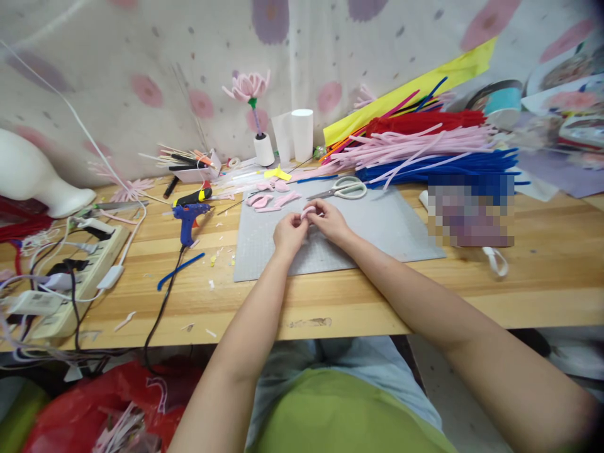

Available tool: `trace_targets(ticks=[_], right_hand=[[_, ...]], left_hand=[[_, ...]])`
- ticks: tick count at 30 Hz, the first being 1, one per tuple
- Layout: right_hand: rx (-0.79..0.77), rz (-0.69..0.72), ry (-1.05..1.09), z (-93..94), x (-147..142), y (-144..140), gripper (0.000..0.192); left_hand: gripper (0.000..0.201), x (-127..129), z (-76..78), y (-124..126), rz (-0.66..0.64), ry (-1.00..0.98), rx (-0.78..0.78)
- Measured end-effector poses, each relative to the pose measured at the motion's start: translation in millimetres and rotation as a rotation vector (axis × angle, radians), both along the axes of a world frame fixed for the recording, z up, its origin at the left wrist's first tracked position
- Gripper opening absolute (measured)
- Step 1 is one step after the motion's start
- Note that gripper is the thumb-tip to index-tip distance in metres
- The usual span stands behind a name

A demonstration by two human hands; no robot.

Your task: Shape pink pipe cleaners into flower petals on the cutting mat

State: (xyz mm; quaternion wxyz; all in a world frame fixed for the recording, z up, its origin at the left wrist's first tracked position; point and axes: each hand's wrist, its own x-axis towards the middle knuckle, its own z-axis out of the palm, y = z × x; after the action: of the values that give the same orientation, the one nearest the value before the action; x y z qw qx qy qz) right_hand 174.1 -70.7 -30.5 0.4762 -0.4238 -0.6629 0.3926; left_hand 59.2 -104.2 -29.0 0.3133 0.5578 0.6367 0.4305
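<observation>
Left hand (289, 233) and right hand (330, 220) meeting over the grey cutting mat (391, 233), fingertips of both pinched on a small pink pipe-cleaner loop (306, 213), held just above the mat near its middle. Grip tight on either side, the fuzzy piece bent into a short curve between them.

Likely trouble, judged from this: too sharp a bend could kink the wire core and leave a crease in the curve; a slipping fingertip could let the springy loop open out or drop among the finished pink petals (271, 199) just beyond the hands. Cut wire ends could prick a finger. Blue glue gun (189, 217) resting on the bench (330, 308) to the left, cord trailing off the edge; easy to snag with an elbow, hot or not cannot be told.

Textures: soft, velvety chenille over thin wire; flat matte mat; pale wooden bench scattered with snipped bits. White-handled scissors (344, 187) lying at the mat's far edge. Long bundles of pink, red and blue stems (425, 151) heaped at back right. Finished pink flower (248, 86) upright in a small white holder against the spotted cloth.
</observation>
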Motion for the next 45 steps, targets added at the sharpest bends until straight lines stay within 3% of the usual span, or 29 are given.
trace_targets(ticks=[3, 7, 13, 22, 31, 34, 38, 45], right_hand=[[0.015, -0.042, -0.031, 2.1, 1, -1, 0.020], [0.080, -0.084, -0.144, 2.5, 4, -1, 0.019], [0.170, -0.060, -0.237, 0.7, 6, -2, 0.023], [0.160, -0.069, -0.246, 2.5, 6, -5, 0.025], [0.096, -0.028, -0.092, -2.2, 6, 0, 0.024], [0.061, -0.030, -0.091, -3.4, 4, 1, 0.024], [0.056, -0.102, -0.160, -1.8, 1, -1, 0.020], [0.060, -0.122, -0.132, 3.9, 0, -5, 0.015]], left_hand=[[0.021, 0, -7.1, 5, -0.053, -0.178, 0.035], [0.020, -2, -12.6, 10, -0.094, -0.274, 0.036], [0.015, -3, -3.6, 7, -0.017, -0.101, 0.037], [0.018, -1, 7.9, -2, 0.103, 0.081, 0.108], [0.019, -11, -6.9, 11, -0.121, -0.101, 0.000], [0.019, -10, -8.5, 12, -0.054, -0.129, -0.010], [0.019, -4, 0.2, 6, 0.047, -0.027, -0.017], [0.023, 0, 7.3, -1, 0.118, 0.083, 0.025]])
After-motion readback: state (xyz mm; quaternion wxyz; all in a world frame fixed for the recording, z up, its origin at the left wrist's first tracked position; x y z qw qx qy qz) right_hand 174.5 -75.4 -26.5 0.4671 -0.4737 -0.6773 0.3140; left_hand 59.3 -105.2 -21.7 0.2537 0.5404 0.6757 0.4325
